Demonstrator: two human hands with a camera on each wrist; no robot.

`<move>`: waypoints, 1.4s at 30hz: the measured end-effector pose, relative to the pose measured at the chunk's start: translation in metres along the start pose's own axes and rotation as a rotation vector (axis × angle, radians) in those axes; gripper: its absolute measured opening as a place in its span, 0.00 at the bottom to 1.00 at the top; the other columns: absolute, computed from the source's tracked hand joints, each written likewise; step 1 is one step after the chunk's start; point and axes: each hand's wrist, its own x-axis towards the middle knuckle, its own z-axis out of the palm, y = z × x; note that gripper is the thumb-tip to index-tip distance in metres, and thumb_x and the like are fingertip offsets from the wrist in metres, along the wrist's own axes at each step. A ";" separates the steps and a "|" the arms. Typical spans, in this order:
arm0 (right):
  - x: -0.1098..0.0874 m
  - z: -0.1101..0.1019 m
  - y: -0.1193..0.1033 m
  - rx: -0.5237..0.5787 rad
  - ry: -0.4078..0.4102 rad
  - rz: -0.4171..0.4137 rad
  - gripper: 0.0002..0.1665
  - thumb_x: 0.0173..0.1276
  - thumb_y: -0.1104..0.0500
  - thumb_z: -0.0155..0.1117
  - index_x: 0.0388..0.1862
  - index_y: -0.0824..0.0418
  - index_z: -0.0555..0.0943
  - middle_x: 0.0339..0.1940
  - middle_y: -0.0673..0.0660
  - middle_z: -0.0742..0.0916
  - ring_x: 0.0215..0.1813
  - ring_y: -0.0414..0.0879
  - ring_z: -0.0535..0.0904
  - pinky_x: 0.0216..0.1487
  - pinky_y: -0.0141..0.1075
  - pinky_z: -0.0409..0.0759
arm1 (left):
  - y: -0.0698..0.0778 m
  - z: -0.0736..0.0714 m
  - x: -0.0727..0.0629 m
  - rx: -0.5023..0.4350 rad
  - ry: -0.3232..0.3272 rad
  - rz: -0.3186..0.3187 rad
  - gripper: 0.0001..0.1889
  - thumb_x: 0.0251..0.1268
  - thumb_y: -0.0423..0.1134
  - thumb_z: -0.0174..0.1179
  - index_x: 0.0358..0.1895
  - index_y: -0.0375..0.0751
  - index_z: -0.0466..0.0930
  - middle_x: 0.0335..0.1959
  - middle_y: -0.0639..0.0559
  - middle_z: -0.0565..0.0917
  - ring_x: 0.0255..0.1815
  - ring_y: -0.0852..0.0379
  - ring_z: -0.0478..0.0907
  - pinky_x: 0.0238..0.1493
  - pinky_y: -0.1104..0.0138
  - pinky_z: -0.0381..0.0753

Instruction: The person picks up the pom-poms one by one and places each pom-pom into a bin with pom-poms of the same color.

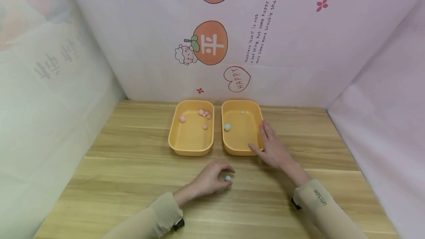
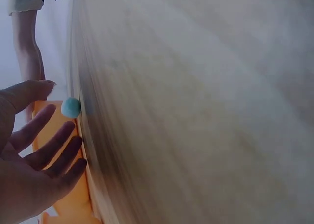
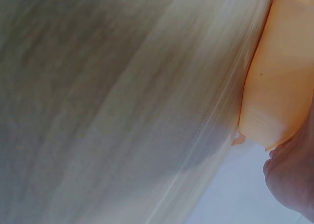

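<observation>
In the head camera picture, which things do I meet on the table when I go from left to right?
Left tray with pink balls → left hand at a small blue ball → right tray holding a blue ball → right hand resting against that tray's right rim.

lighting is soft, even and bright in the head view; shadows under the two trays (image 1: 191, 149) are faint. straight edges bow toward the frame borders (wide-angle distortion). both wrist views are strongly blurred: the wooden surface (image 2: 206, 106) smears into streaks, darker along one side, with washed-out pale areas.
</observation>
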 end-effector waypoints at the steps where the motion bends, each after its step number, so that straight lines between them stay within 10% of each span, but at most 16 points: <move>1: 0.000 0.000 0.000 0.000 0.000 0.000 0.61 0.86 0.32 0.52 0.89 0.76 0.43 0.93 0.75 0.47 0.93 0.72 0.44 0.92 0.66 0.51 | 0.003 -0.001 0.000 0.030 -0.004 -0.001 0.14 0.69 0.40 0.76 0.55 0.46 0.90 0.58 0.51 0.92 0.65 0.51 0.84 0.73 0.54 0.83; 13: 0.000 -0.002 -0.002 0.017 -0.012 0.003 0.61 0.86 0.32 0.52 0.90 0.76 0.43 0.93 0.75 0.45 0.93 0.72 0.43 0.91 0.67 0.52 | 0.021 -0.005 0.001 0.242 -0.035 -0.042 0.10 0.70 0.41 0.76 0.50 0.47 0.91 0.55 0.54 0.93 0.67 0.51 0.83 0.74 0.54 0.82; 27: -0.001 -0.001 -0.001 0.026 -0.011 0.002 0.60 0.86 0.32 0.52 0.90 0.75 0.44 0.93 0.74 0.45 0.93 0.72 0.44 0.91 0.67 0.53 | 0.014 -0.002 0.003 0.627 -0.015 0.192 0.04 0.76 0.46 0.72 0.45 0.53 0.92 0.51 0.60 0.93 0.61 0.56 0.85 0.68 0.56 0.85; 42: 0.000 -0.001 -0.001 0.022 -0.019 0.006 0.60 0.86 0.32 0.52 0.90 0.75 0.43 0.93 0.74 0.44 0.93 0.74 0.44 0.91 0.67 0.53 | 0.021 -0.019 0.010 0.646 0.274 0.446 0.07 0.68 0.43 0.78 0.45 0.51 0.93 0.44 0.61 0.94 0.52 0.60 0.87 0.61 0.63 0.87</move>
